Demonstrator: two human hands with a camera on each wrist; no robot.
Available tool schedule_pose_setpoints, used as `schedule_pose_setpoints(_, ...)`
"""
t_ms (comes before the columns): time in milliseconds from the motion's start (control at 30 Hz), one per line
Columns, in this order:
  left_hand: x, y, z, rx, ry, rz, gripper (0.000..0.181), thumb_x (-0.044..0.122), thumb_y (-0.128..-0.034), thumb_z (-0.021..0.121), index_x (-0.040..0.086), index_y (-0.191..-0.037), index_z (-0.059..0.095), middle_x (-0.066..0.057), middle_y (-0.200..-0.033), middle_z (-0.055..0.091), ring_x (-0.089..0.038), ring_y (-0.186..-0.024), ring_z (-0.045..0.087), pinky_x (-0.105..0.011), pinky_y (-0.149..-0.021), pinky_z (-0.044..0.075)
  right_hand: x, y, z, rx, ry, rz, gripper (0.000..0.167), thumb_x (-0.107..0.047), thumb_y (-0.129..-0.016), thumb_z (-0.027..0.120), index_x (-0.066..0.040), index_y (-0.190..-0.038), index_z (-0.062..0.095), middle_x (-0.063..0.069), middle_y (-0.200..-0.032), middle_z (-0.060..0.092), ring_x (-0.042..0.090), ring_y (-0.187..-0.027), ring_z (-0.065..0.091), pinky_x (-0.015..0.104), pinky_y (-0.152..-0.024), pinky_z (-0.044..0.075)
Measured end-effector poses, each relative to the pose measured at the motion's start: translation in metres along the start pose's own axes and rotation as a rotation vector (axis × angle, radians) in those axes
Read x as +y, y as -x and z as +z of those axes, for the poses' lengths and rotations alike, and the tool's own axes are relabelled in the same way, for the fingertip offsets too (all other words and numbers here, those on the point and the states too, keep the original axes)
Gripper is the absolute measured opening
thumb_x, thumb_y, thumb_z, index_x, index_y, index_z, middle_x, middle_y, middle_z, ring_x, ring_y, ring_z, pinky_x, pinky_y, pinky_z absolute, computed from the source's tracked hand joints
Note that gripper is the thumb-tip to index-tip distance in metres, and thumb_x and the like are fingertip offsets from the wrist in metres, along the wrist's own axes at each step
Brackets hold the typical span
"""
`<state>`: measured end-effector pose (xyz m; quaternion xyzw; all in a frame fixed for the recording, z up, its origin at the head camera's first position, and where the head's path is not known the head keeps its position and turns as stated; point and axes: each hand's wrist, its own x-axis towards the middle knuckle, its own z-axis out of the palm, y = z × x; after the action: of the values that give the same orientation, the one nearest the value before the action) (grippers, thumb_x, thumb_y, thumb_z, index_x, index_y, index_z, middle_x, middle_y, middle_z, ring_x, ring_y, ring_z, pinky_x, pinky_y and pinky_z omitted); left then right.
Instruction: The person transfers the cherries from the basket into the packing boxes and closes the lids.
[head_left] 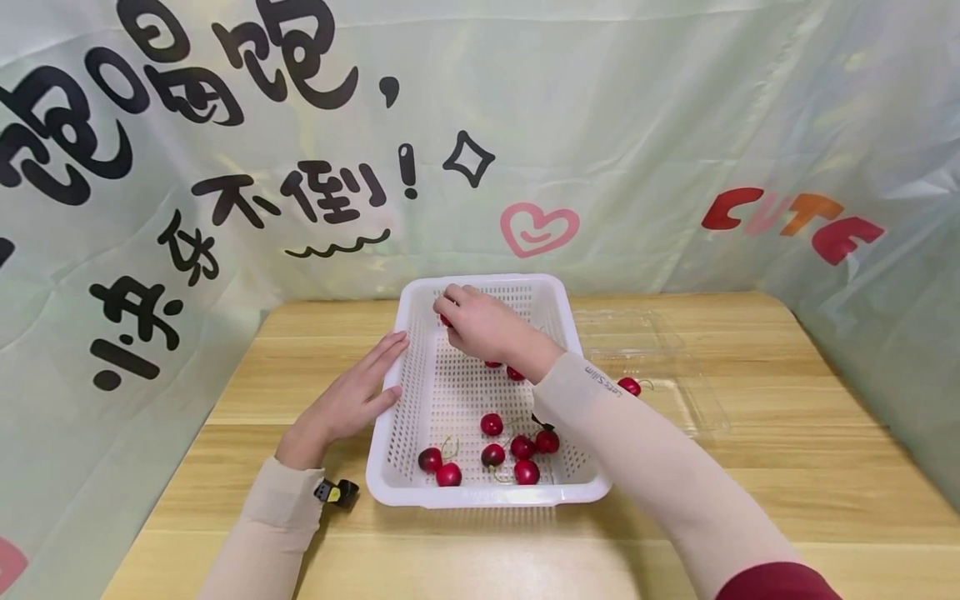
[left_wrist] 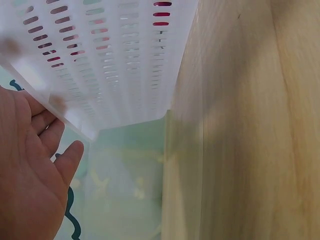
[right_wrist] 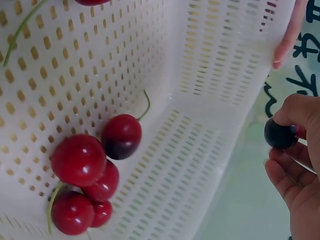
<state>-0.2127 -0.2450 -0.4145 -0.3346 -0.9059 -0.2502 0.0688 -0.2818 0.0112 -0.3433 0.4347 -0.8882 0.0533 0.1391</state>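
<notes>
A white plastic basket point(head_left: 491, 497) with slotted walls stands on the table. My right hand point(head_left: 486, 323) is over its far end and pinches a dark red cherry point(right_wrist: 280, 134) between thumb and fingers. Several cherries point(head_left: 527, 472) lie in the near end of the basket, some with green stems. A few more cherries point(head_left: 515, 372) lie on the basket floor, partly hidden under my right forearm. My left hand point(head_left: 345, 396) rests at the basket's left rim, its fingers fairly straight. From below, the left wrist view shows that palm point(left_wrist: 30, 165) beside the slotted wall.
To the right of the basket lies a clear plastic box point(head_left: 678, 392) with a cherry point(head_left: 628, 386) in it, partly behind my right sleeve. The wooden table point(head_left: 795, 467) ends at a printed curtain point(head_left: 637, 142) at the back and sides.
</notes>
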Motion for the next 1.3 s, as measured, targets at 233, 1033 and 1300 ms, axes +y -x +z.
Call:
schedule_pose_setpoints(233,0.0,0.001,0.002,-0.004,-0.004,-0.003,0.065,0.029,-0.0994,0.051,0.007,-0.155,0.026,-0.007,-0.162,0.018,-0.027,-0.147,0.019,-0.052,-0.112,0.029,-0.007,0.012,-0.014,0.055,-0.012,-0.048,0.026,-0.009,-0.09,0.061,-0.006,-0.115,0.061,0.005,-0.099,0.054,0.02,-0.087,0.054,0.03,-0.076,0.05)
schedule_pose_setpoints(1033,0.002,-0.002,0.002,-0.012,-0.005,-0.02,0.066,0.029,-0.0991,0.05,0.006,-0.155,0.024,-0.01,-0.162,0.016,-0.029,-0.147,0.017,-0.054,-0.11,0.03,0.0,0.056,-0.079,0.268,-0.088,-0.137,0.026,-0.005,-0.082,0.071,-0.003,-0.105,0.059,0.008,-0.096,0.054,0.022,-0.079,0.053,0.033,-0.07,0.05)
schedule_pose_setpoints(1300,0.004,-0.001,0.0,-0.026,0.009,-0.042,0.067,0.028,-0.0985,0.049,0.006,-0.155,0.023,-0.009,-0.163,0.015,-0.029,-0.147,0.016,-0.054,-0.111,0.028,0.016,0.082,-0.083,0.276,-0.082,-0.07,0.029,-0.005,-0.083,0.071,-0.004,-0.109,0.059,0.008,-0.1,0.057,0.022,-0.079,0.054,0.035,-0.069,0.051)
